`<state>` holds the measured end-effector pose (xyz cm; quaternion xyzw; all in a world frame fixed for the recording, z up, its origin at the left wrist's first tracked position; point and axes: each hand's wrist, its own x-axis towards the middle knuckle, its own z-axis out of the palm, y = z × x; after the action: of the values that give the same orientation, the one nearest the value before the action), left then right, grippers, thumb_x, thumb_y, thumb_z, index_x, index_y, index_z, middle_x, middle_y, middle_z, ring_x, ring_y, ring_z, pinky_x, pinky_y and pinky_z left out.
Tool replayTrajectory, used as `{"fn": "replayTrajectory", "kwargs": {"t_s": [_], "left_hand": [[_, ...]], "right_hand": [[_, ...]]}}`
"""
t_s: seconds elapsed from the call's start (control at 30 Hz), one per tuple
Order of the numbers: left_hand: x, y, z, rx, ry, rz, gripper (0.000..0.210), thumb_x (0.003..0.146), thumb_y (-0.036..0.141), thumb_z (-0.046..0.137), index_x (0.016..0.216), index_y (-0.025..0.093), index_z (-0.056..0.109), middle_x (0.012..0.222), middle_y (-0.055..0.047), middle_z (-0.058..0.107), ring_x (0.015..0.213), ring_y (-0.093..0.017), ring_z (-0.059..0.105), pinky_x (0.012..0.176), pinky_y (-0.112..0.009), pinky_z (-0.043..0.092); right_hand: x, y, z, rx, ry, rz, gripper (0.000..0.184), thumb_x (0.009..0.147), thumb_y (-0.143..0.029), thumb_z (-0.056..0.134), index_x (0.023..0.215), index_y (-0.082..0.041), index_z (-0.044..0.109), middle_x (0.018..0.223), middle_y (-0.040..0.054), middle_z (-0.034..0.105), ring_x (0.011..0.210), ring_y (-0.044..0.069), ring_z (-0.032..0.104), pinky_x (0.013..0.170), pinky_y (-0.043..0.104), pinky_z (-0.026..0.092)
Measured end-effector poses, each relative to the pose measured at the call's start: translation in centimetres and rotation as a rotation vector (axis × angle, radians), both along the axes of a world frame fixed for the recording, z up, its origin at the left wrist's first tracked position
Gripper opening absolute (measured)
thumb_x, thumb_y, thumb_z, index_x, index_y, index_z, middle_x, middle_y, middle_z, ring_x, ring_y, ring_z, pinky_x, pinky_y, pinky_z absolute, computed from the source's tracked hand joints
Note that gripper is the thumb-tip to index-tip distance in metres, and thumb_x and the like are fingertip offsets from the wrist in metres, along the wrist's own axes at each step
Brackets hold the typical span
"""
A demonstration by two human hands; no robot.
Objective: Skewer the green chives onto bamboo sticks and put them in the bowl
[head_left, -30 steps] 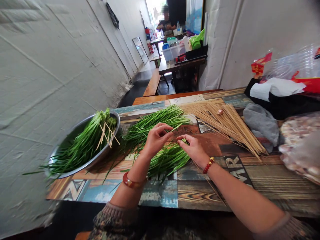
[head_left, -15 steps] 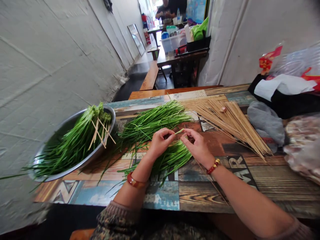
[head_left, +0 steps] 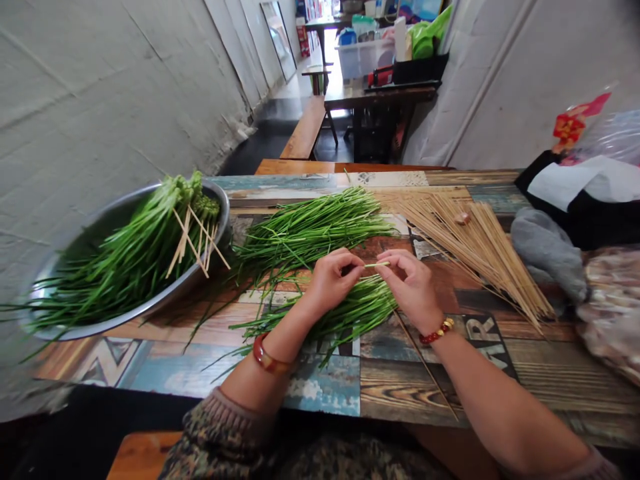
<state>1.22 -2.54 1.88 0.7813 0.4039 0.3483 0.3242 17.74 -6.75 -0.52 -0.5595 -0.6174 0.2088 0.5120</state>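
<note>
Between the pinched fingertips of my left hand (head_left: pixel 334 279) and my right hand (head_left: pixel 413 283) stretches a short pale-green chive stalk (head_left: pixel 371 265). Both hands are closed on it, just above a loose bunch of chives (head_left: pixel 363 308) on the table. Farther back lies a larger pile of chives (head_left: pixel 320 223). A thin bamboo skewer (head_left: pixel 425 368) rests on the table below my right hand, its upper end close to the bunch. To the right, many bamboo skewers (head_left: pixel 493 257) are fanned out, with a small pinkish-brown piece on top.
At the left, a metal basin (head_left: pixel 165 300) holds chives with several skewers sticking out by its rim. Grey cloth or bag (head_left: pixel 547 250) and a clear bag of pale pieces (head_left: pixel 613 307) lie at the right. Beyond the table (head_left: pixel 320 387) stand a bench (head_left: pixel 306 127) and another table.
The view has tilted down a little. My hands have drawn level, and the chive stalk between them now lies nearly horizontal instead of slanted.
</note>
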Motion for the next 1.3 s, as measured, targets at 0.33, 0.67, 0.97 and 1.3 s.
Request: {"fn": "replayTrajectory", "kwargs": {"t_s": [0.33,0.67,0.97,1.3], "left_hand": [[-0.4,0.3,0.2,-0.032,-0.014,0.018,0.014,0.079,0.016,0.058,0.068,0.013,0.065,0.068,-0.002,0.063,0.065,-0.011,0.055,0.062,-0.022,0.04],[-1.0,1.1,-0.5,0.056,0.04,0.143,0.012,0.078,0.017,0.057,0.069,0.015,0.065,0.065,0.0,0.059,0.062,-0.011,0.052,0.061,-0.023,0.039],[-1.1,1.0,-0.5,0.082,0.038,0.143,0.012,0.078,0.017,0.057,0.069,0.015,0.065,0.064,-0.001,0.058,0.063,-0.011,0.052,0.06,-0.023,0.038],[-1.0,1.2,-0.7,0.065,0.085,0.115,0.01,0.079,0.019,0.059,0.072,0.016,0.065,0.068,-0.001,0.061,0.065,-0.012,0.053,0.064,-0.024,0.04]], "right_hand": [[2.3,0.0,0.8,0.137,-0.459,-0.066,0.013,0.09,-0.024,0.049,0.08,-0.021,0.057,0.096,0.0062,0.064,0.093,0.02,0.057,0.086,0.037,0.041],[5.2,0.6,0.3,-0.002,-0.68,-0.286,0.014,0.084,-0.028,0.058,0.094,-0.022,0.065,0.109,0.0104,0.06,0.099,0.027,0.052,0.078,0.04,0.039],[5.0,1.0,-0.3,-0.044,-0.56,-0.097,0.025,0.089,-0.035,0.05,0.076,-0.02,0.065,0.087,0.0084,0.065,0.087,0.023,0.057,0.082,0.039,0.043],[3.8,0.5,0.3,-0.152,-0.466,0.274,0.015,0.073,-0.028,0.069,0.085,-0.021,0.066,0.102,0.0069,0.063,0.097,0.022,0.056,0.088,0.038,0.041]]}}
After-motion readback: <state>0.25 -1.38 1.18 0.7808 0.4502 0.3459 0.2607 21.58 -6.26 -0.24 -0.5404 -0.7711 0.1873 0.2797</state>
